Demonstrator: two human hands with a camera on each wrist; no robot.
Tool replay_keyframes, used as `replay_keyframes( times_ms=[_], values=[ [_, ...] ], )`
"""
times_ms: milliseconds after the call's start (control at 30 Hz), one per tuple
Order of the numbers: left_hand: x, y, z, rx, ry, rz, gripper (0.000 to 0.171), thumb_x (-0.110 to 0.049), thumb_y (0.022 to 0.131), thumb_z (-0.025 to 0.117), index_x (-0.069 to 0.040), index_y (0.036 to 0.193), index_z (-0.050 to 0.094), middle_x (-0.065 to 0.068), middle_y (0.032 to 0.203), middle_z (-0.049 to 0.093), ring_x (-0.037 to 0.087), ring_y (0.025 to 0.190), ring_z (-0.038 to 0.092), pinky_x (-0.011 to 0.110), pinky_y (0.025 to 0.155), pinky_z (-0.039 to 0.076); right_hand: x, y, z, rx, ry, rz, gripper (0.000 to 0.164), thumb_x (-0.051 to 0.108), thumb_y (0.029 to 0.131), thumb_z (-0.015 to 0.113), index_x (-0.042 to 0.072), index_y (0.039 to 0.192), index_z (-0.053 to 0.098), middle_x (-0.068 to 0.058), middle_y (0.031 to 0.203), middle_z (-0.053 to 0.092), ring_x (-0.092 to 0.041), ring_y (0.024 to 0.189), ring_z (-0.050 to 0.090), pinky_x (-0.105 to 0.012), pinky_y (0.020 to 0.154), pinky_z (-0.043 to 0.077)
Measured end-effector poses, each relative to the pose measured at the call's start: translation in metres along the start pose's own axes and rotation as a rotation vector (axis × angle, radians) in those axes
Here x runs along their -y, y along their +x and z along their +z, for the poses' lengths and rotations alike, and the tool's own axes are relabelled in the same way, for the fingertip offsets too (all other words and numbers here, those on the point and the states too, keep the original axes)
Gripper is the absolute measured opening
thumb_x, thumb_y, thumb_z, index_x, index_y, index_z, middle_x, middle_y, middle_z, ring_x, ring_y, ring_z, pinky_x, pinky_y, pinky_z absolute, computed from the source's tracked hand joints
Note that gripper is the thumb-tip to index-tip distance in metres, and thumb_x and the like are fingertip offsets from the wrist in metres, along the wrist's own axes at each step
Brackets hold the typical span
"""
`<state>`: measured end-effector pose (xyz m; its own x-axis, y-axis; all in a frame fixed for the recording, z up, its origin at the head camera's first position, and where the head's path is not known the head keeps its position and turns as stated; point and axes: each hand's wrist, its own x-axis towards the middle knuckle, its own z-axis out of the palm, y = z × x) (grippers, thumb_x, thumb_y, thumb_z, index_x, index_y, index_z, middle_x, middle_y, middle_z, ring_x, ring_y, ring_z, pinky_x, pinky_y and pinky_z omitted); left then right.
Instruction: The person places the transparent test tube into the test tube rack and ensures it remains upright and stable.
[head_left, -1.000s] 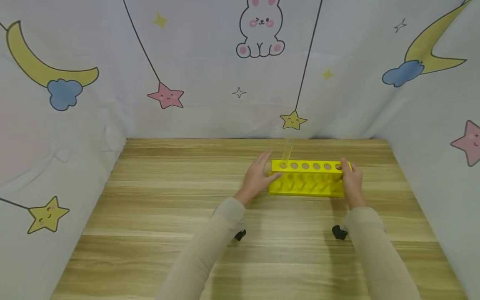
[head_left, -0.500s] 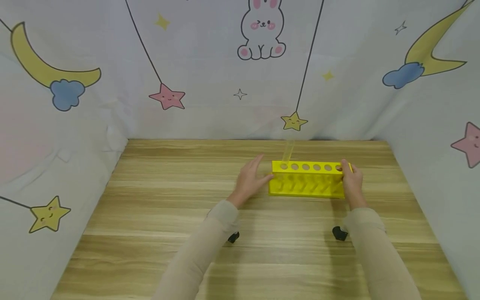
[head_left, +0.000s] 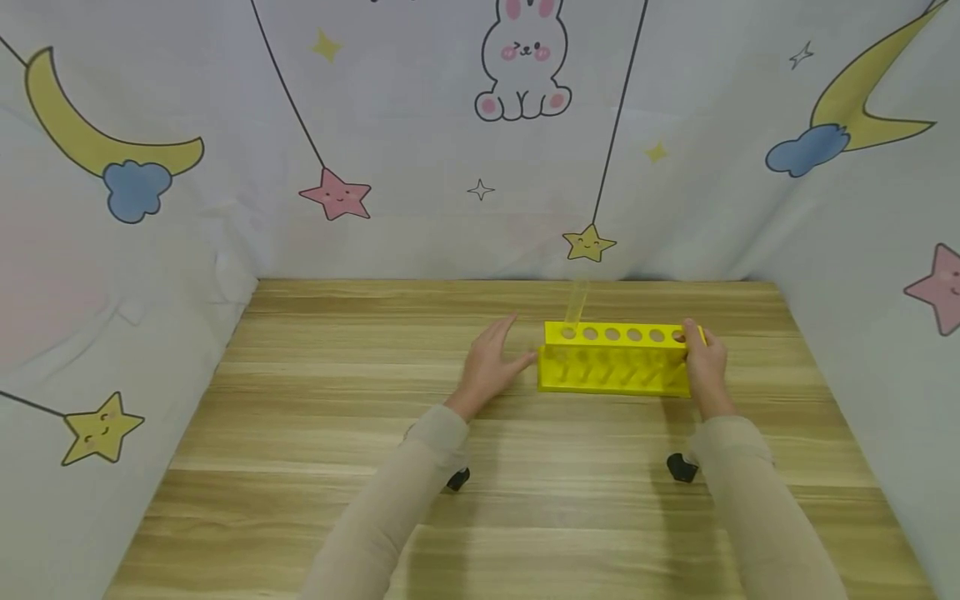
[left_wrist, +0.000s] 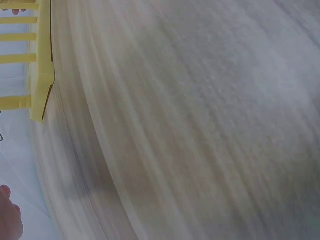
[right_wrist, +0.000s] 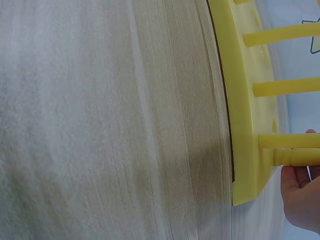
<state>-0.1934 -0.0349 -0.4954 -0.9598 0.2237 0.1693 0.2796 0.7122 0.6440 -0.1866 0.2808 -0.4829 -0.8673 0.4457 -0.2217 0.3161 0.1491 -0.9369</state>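
Observation:
A yellow test tube rack [head_left: 600, 387] stands on the wooden table, with a row of round holes along its top and several pegs below. One clear test tube [head_left: 577, 302] rises from the leftmost hole, leaning slightly right. My right hand [head_left: 706, 365] grips the rack's right end, thumb over the top; in the right wrist view its fingers [right_wrist: 300, 187] are by the end post. Just left of the rack, my left hand [head_left: 487, 367] is held with fingers extended and holds nothing. Part of that hand [left_wrist: 9, 215] shows at the left wrist view's edge, apart from the rack.
The wooden table [head_left: 315, 467] spreads around the rack. A white cloth [head_left: 420, 242] printed with stars, moons and a rabbit rises behind and on both sides. Black wrist-worn pieces [head_left: 682, 467] hang under both sleeves.
My left hand has let go of the rack's left end and drawn away to the left. The right hand keeps its grip, and the rack and tube stay in place.

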Motion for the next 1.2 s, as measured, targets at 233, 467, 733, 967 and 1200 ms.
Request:
replay_keyframes(
  times_ms=[233,467,733,967,1200],
  values=[
    [0.006,-0.003,-0.003,-0.003,0.04,0.015,0.066,-0.041,0.079,0.062,-0.013,0.133,0.037,0.005,0.136,0.042,0.023,0.125,0.039,0.042,0.104,0.029,0.0,-0.001,-0.003,0.033,-0.005,0.007,0.036,0.053,0.086,0.041,0.02,0.078,0.053,0.007,0.08,0.043,-0.006,0.068,0.038,-0.015,0.061,0.035],
    [0.017,-0.007,-0.006,-0.025,0.043,0.032,0.065,-0.038,0.078,0.064,-0.012,0.133,0.038,0.006,0.133,0.045,0.022,0.122,0.042,0.04,0.103,0.033,0.008,-0.004,-0.009,0.138,-0.02,0.016,0.036,0.051,0.088,0.039,0.017,0.088,0.051,0.012,0.084,0.046,-0.006,0.074,0.039,-0.013,0.063,0.037],
    [0.026,-0.01,-0.008,-0.037,0.027,0.02,0.065,-0.037,0.078,0.064,-0.01,0.132,0.039,0.007,0.134,0.045,0.023,0.123,0.041,0.04,0.103,0.032,0.013,-0.004,-0.015,0.219,-0.117,-0.008,0.066,0.053,0.089,0.028,-0.001,0.125,0.041,0.019,0.086,0.047,-0.003,0.088,0.043,-0.013,0.072,0.042],
    [0.031,-0.016,-0.011,-0.047,0.029,0.002,0.067,-0.036,0.078,0.064,-0.008,0.133,0.038,0.009,0.134,0.044,0.025,0.123,0.041,0.042,0.103,0.031,0.011,-0.001,-0.018,0.242,-0.152,-0.031,0.074,0.054,0.089,0.025,-0.006,0.131,0.033,0.021,0.085,0.047,-0.003,0.088,0.044,-0.012,0.071,0.043],
    [0.042,-0.019,-0.016,-0.067,0.072,0.002,0.066,-0.036,0.078,0.065,-0.007,0.132,0.039,0.009,0.132,0.046,0.025,0.122,0.042,0.042,0.103,0.032,0.011,-0.003,-0.024,0.199,-0.215,-0.058,0.074,0.054,0.09,0.022,-0.005,0.133,0.03,-0.01,0.115,0.052,-0.02,0.099,0.046,-0.032,0.087,0.043]
  ],
)
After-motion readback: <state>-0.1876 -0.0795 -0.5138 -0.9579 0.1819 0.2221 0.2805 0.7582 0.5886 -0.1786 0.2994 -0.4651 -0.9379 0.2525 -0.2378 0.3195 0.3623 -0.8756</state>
